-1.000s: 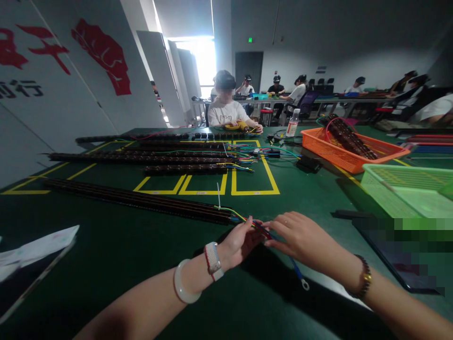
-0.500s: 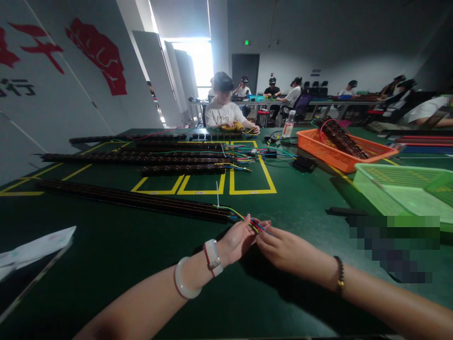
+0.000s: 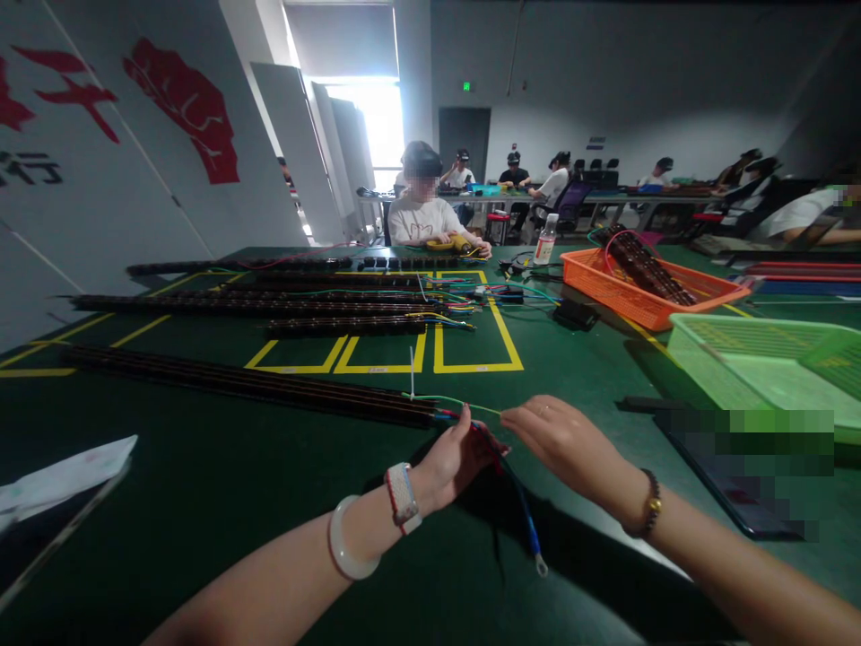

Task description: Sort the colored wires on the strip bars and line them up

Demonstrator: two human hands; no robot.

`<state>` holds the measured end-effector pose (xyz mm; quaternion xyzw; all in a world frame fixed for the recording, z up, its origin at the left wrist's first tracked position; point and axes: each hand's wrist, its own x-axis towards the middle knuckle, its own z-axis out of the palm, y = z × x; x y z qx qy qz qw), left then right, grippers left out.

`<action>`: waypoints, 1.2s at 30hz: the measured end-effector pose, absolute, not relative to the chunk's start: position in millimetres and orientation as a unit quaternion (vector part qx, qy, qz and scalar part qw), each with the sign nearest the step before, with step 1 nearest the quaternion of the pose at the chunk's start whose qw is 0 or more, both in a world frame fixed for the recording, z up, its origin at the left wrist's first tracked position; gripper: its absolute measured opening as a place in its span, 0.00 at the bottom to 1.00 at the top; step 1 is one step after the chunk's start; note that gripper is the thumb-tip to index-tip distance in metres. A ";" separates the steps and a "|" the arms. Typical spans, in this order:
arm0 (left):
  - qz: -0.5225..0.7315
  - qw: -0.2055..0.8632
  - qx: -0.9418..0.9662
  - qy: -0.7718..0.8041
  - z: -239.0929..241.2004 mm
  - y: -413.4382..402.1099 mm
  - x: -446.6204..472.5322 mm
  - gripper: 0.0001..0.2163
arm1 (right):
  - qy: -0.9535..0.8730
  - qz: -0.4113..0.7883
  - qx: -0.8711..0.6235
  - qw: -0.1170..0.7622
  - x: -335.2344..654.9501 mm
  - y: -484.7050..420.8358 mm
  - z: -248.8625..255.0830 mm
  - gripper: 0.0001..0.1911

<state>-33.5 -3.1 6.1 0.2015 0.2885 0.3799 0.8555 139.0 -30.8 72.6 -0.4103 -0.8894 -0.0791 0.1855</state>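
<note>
A long dark bundle [image 3: 269,384] of ribbed sleeving lies across the table, with coloured wires coming out of its right end. My left hand [image 3: 454,462], wearing a watch and a white bangle, is closed around the red and blue wires just beyond that end. From it a dark blue wire [image 3: 528,516] hangs down to the right and ends in a metal ring terminal [image 3: 541,565]. My right hand [image 3: 569,444] pinches the yellow-green wire [image 3: 464,403], drawn taut to the right. A white cable tie [image 3: 412,372] stands up near the bundle's end.
Further bundles [image 3: 269,305] lie behind, over yellow tape outlines [image 3: 477,368]. An orange basket [image 3: 652,309] holding a bundle and a green basket [image 3: 773,359] stand at the right. Near my right arm lies a dark flat device [image 3: 726,489]. A co-worker [image 3: 427,220] sits across the table.
My right hand has moved up and right, pulling the yellow-green wire out from the others. The blue wire with its ring terminal now hangs below my left hand, which has stayed in place.
</note>
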 end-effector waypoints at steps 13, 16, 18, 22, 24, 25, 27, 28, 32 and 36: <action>0.370 0.847 0.229 0.305 10.3 -0.3 -35.2 0.12 | -0.818 0.050 -0.547 0.170 161.2 58.5 36.7 0.10; 0.370 0.846 0.225 0.311 11.7 1.4 -35.3 0.12 | -0.810 0.053 -0.552 0.190 159.5 68.3 23.5 0.10; 0.377 0.843 0.225 0.311 11.9 2.4 -34.9 0.12 | -0.807 0.055 -0.548 0.213 159.3 74.4 14.4 0.08; 0.398 0.840 0.218 0.296 10.6 3.3 -33.8 0.11 | -0.806 0.051 -0.531 0.254 162.2 82.3 -1.8 0.06; 0.400 0.840 0.219 0.293 10.4 3.2 -33.8 0.11 | -0.811 0.037 -0.520 0.264 164.5 82.7 -6.6 0.06; 0.398 0.841 0.220 0.294 10.6 3.2 -33.9 0.11 | -0.814 0.030 -0.515 0.267 165.7 82.0 -7.9 0.06; 0.392 0.843 0.220 0.294 11.2 3.2 -34.3 0.11 | -0.821 0.020 -0.505 0.265 167.9 79.0 -8.6 0.07; 0.389 0.845 0.221 0.293 11.5 3.4 -34.5 0.11 | -0.823 0.019 -0.503 0.263 168.9 77.1 -8.2 0.08; 0.381 0.845 0.225 0.300 12.5 4.5 -35.4 0.11 | -0.820 0.026 -0.506 0.266 172.3 68.8 -6.6 0.09; 0.372 0.846 0.224 0.311 15.4 4.5 -36.0 0.12 | -0.816 0.037 -0.510 0.268 174.1 63.2 -8.1 0.10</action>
